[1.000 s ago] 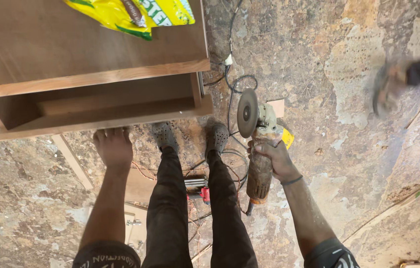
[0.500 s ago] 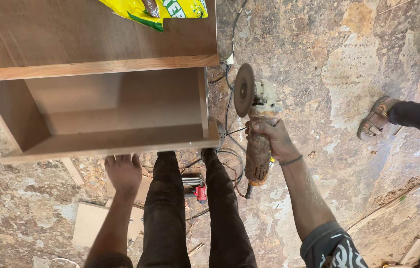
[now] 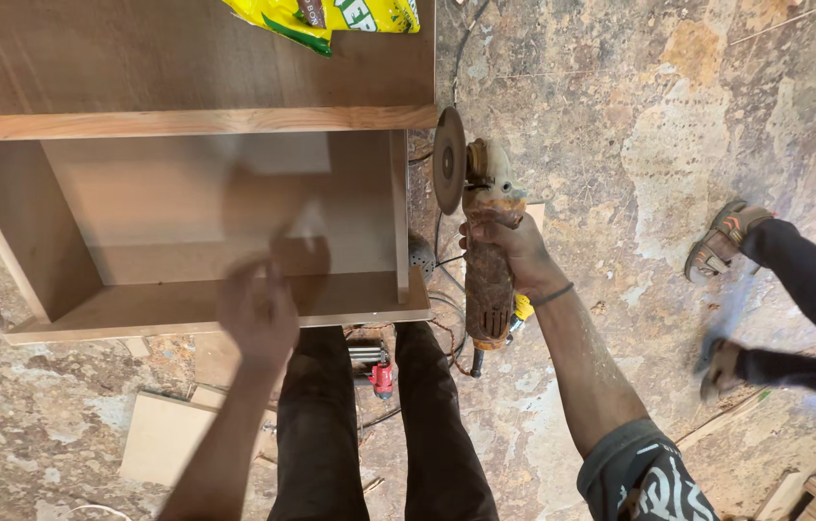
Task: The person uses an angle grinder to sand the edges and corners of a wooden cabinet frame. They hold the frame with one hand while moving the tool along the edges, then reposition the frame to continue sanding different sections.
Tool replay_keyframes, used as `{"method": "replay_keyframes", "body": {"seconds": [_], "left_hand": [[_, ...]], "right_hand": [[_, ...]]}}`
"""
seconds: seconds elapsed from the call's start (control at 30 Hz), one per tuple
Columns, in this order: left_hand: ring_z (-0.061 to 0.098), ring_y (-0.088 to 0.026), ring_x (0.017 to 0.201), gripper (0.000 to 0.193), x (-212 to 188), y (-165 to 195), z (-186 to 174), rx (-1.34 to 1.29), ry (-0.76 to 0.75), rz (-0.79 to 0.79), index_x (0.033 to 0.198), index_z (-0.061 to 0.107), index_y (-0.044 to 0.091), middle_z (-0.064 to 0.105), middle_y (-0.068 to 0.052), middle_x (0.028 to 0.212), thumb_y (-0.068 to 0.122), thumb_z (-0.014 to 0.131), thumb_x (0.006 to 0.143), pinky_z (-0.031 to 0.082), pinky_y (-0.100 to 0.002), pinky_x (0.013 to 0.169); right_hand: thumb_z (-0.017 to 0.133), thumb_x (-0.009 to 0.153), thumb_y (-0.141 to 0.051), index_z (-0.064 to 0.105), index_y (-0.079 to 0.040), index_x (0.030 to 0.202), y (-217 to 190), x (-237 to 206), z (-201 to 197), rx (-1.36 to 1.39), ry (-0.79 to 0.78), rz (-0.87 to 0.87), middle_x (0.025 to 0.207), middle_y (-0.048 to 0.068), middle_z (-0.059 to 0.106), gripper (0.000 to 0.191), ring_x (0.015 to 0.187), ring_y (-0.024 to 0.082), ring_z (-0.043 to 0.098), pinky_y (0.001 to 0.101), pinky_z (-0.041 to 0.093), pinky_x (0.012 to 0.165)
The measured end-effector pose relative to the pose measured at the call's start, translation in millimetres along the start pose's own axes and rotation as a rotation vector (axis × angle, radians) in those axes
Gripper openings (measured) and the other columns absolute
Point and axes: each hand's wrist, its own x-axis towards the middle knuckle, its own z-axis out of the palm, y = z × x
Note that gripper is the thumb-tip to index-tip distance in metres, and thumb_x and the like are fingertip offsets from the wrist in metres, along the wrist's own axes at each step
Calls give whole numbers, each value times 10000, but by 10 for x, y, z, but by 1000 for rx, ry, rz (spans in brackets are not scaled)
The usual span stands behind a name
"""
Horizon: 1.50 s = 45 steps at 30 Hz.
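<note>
My right hand (image 3: 509, 249) grips the body of a dusty angle grinder (image 3: 485, 241), its round disc (image 3: 448, 160) upright just right of the cabinet's side panel. My left hand (image 3: 256, 311) is blurred and raised in front of the open wooden cabinet (image 3: 186, 309), fingers apart, holding nothing, close to the lower front edge. The cabinet is a brown box with an open compartment facing me. My dark-trousered legs (image 3: 369, 434) stand below it.
A yellow and green bag (image 3: 331, 14) lies on the cabinet top. Another person's legs and sandalled feet (image 3: 726, 241) are at the right. A small red tool (image 3: 381, 371) and cables lie between my feet. Board offcuts (image 3: 162, 439) rest on the rough floor at lower left.
My left hand has risen from beside my leg up towards the cabinet front. The view has shifted so more of the cabinet shows. The other person's legs have come further in at the right.
</note>
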Motion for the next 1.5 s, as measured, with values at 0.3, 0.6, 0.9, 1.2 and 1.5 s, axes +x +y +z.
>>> {"method": "replay_keyframes", "body": {"seconds": [0.3,0.6,0.9,1.2,1.5], "left_hand": [[624,-346,933,207,2062,-110,934,242,-173,311,986,617,59,635,-122,968,215,749,1024,509,-481,795],[633,-333,811,238,2101,-228,988,300,-138,406,1071,619,74,639,-121,928,295,704,1059,509,-478,691],[647,-306,753,245,2124,-226,1020,308,-125,399,1049,615,65,635,-113,873,293,703,1054,517,-444,582],[649,-317,762,218,2125,-146,978,288,-98,435,1042,617,72,632,-108,871,265,717,1049,529,-448,622],[647,-321,741,246,2140,-103,974,330,-112,421,1026,620,89,628,-111,821,319,686,1082,514,-458,592]], "right_hand": [[702,806,-19,652,11,1148,-177,-44,240,-45,19,-18,956,119,720,347,842,225,710,372,601,770],[701,808,-9,653,-3,1116,-257,-3,316,-29,10,-14,950,112,727,311,840,213,710,364,596,764],[695,809,-9,672,-27,1105,-243,34,263,-173,30,-40,978,48,705,297,888,160,682,325,575,832],[718,804,-19,668,-2,1132,-174,61,148,-63,30,53,971,107,733,332,877,222,717,376,594,787],[742,809,-23,658,-9,1163,27,33,-27,-95,-3,-1,993,52,694,364,877,172,665,335,562,774]]}}
